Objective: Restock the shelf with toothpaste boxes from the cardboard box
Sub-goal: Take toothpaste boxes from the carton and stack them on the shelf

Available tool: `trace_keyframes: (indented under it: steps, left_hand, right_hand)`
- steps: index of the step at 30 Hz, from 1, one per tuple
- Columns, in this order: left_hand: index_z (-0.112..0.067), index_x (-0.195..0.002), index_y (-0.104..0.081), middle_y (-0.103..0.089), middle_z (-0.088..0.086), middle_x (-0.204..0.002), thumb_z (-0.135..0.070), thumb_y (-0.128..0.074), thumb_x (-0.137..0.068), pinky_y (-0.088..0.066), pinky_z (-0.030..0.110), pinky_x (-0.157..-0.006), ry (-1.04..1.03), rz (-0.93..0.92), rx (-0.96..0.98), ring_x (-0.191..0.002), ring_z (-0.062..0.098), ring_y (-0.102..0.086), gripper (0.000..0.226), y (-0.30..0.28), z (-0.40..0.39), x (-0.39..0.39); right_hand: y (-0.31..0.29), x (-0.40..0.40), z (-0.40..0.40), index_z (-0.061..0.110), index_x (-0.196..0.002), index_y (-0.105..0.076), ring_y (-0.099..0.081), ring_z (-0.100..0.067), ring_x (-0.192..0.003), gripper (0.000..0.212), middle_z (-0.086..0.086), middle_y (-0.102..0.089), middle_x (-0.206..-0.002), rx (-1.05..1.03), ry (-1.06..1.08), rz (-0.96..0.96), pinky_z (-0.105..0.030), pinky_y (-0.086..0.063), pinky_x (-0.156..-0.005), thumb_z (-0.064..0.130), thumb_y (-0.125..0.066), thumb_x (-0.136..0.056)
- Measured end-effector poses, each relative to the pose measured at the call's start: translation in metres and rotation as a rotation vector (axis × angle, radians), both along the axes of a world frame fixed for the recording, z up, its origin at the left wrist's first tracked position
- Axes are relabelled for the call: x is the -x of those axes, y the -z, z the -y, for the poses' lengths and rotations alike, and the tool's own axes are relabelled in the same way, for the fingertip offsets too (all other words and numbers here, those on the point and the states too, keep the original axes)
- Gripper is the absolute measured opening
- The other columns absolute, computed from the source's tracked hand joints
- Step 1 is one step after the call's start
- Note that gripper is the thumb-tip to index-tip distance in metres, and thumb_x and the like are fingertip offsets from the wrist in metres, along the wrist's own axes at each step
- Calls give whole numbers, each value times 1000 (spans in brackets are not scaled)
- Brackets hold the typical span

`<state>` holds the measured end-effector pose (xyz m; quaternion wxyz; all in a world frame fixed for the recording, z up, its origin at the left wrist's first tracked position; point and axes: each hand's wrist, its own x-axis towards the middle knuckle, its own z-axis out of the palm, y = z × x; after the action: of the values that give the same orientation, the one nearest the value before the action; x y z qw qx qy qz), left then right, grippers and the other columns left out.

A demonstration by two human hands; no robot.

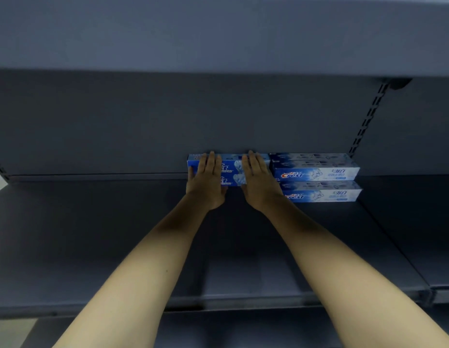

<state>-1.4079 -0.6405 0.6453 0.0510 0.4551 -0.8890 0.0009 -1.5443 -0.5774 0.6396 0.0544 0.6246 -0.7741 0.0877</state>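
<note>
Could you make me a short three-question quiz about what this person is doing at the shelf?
1. True or false: both hands lie flat with straight fingers against the blue toothpaste boxes.
2. Multiple choice: where do the white toothpaste boxes sit relative to the blue ones? A) to their left B) to their right C) on the shelf above
3. Fill in: the blue boxes are stacked ___ high, judging by the logos showing between the hands.

Key
1. True: the left hand and right hand press on them open, with no curled grip.
2. B, at the back of the same grey shelf.
3. Two.
</note>
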Motion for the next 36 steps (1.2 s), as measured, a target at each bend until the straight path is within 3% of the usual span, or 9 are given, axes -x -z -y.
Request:
trace_keyframes:
  steps: [6, 18, 20, 24, 29, 33, 36]
  left_hand:
    - [-20, -150, 14, 17, 12, -157, -47, -39, -96, 2, 54, -114, -64, 120, 107, -145, 25, 17, 80, -15, -26, -3]
    - [-19, -152, 5, 7, 9, -159, -45, -33, -99, -1, 46, -117, -146, 21, 21, -147, 25, 7, 70, -9, -162, -16]
    - [-16, -152, 0, 0, 10, -159, -41, -35, -98, -5, 46, -117, -153, -42, 50, -147, 25, 0, 69, -4, -191, -12]
    - [-10, -151, -10, -10, 13, -158, -37, -40, -96, -7, 44, -117, -99, -155, 161, -146, 26, -9, 68, 19, -250, -2]
    - [-9, -151, -15, -9, 13, -158, -33, -38, -98, -1, 40, -118, -53, -146, 170, -147, 24, -7, 63, 65, -314, 6]
    - [-4, -145, -34, -31, 18, -151, -28, -57, -89, -18, 43, -116, -65, -124, 119, -141, 30, -29, 65, 119, -354, 3]
    - [-7, -151, -15, -14, 15, -157, -29, -44, -96, -6, 40, -118, -58, -33, 5, -146, 27, -12, 65, 159, -375, -4]
  right_hand:
    - [-21, -22, -25, 11, -150, 11, 13, -26, -146, 74, -11, 15, -158, 42, 24, -25, -41, 2, -120, 24, -41, -99]
    - [-7, -41, -153, 11, -152, -6, 4, -24, -147, 61, -9, 4, -160, 12, -73, 7, -35, 3, -119, 26, -35, -101]
    - [-2, -38, -179, 7, -150, -20, -7, -28, -147, 58, -14, -9, -158, 70, -93, 12, -36, -4, -119, 23, -41, -98]
    - [24, -32, -230, -2, -121, -60, -52, -38, -123, 49, -24, -53, -133, 236, -80, -3, -48, -41, -102, 14, -72, -76]
    - [67, -28, -293, 2, -130, -54, -45, -32, -131, 49, -18, -46, -142, 197, -60, -6, -46, -36, -107, 18, -63, -85]
    - [116, -27, -334, 2, -130, -55, -48, -32, -128, 56, -19, -49, -139, 44, -22, 35, -46, -39, -104, 22, -71, -80]
    - [155, -25, -360, 4, -139, -43, -37, -31, -137, 58, -17, -36, -149, -33, -12, 74, -44, -30, -112, 25, -61, -89]
